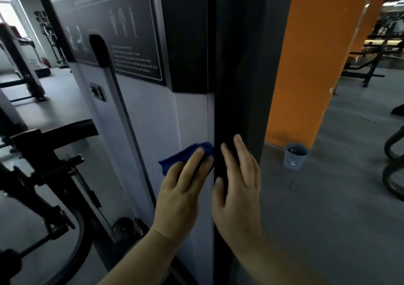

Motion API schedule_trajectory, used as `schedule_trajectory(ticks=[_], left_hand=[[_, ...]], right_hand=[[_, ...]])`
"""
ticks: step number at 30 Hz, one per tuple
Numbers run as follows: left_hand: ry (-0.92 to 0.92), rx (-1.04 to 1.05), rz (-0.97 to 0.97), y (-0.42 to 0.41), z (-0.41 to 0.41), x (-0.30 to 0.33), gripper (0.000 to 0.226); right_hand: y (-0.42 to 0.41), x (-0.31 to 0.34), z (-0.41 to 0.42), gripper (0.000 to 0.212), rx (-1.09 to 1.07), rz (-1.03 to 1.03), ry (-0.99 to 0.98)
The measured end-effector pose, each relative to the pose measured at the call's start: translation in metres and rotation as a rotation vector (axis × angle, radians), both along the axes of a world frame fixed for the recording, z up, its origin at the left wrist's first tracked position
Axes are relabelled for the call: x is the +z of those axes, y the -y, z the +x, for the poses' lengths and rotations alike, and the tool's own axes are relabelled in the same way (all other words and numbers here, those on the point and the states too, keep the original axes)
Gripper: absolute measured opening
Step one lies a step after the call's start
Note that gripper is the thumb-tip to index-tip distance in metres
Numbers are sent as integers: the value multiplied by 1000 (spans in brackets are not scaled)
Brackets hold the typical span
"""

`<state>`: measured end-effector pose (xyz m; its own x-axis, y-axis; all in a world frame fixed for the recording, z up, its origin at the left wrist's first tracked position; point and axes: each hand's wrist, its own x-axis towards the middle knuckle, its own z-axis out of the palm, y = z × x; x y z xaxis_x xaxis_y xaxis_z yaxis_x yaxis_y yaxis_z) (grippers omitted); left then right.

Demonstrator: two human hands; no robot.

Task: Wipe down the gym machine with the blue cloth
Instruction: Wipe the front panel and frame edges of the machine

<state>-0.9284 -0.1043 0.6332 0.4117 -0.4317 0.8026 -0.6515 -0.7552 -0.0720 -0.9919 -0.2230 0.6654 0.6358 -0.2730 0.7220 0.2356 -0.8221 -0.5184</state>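
Close to the camera, the left hand presses the blue cloth flat against the white panel of the gym machine. Its fingers lie straight on top of the cloth, not curled around it. The cloth sticks out past the fingertips, up and to the left, right beside the tall black post. The right hand rests on that post with straight, open fingers and holds nothing. Both hands are close together, but the left one has the cloth. The post runs straight up and down, so I think the cloth needs to slide up or down along it. Higher up is a dark sign with little figures. To the left are black bars. Farther back on the floor stands a small blue bucket by an orange pillar, well away from the hands.
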Motion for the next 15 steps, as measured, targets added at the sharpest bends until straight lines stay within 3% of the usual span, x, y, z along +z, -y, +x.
schedule_trajectory(ticks=[2, 5, 8, 11, 13, 15], left_hand=[[44, 7, -58, 9, -2, 26, 64], [89, 50, -168, 18, 1, 59, 58], [88, 73, -107, 13, 1, 30, 62], [-57, 93, -25, 5, -10, -29, 81], [-166, 100, -53, 4, -19, -44, 90], [-195, 92, -181, 9, -20, -31, 82]], right_hand=[[3, 0, 1, 68, 16, 3, 0], [4, -1, 1, 68, 39, 13, -1], [8, -5, -1, 68, 61, -15, 3], [11, -16, -3, 62, 107, -70, -7], [10, -26, -6, 61, 141, -107, -36], [10, -33, -7, 63, 177, -116, -61]])
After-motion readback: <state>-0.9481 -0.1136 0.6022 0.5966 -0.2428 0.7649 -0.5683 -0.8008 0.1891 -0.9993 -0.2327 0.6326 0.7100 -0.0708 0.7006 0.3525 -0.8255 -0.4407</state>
